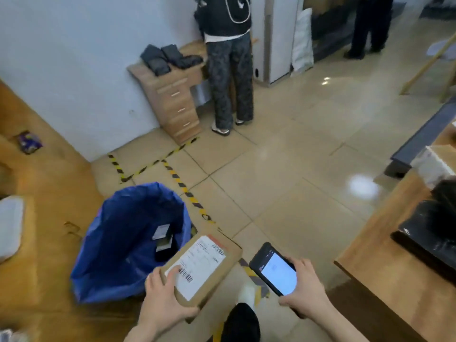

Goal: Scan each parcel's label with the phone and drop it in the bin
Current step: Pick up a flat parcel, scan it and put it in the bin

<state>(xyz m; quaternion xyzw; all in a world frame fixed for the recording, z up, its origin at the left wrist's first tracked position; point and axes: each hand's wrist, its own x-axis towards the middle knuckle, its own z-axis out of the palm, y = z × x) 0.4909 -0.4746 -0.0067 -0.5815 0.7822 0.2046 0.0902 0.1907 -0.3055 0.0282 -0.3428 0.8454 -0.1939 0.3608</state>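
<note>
My left hand (164, 296) grips the near end of a flat brown cardboard parcel (223, 261), thumb on its white barcode label (197, 264). The parcel is held level, just right of the blue-lined bin (108, 257), its far corner near the bin's rim. Dark parcels with a label lie inside the bin. My right hand (304, 290) holds a black phone (274, 269) with a lit pale-blue screen, to the right of the parcel and apart from it.
A wooden table (385, 280) at right carries black-wrapped parcels (429, 233). Yellow-black tape (177, 178) marks the tiled floor. A person (229, 70) stands at a drawer unit (177, 102) topped with dark bags. Another person (370, 25) stands far right. Wooden surface (37, 218) at left.
</note>
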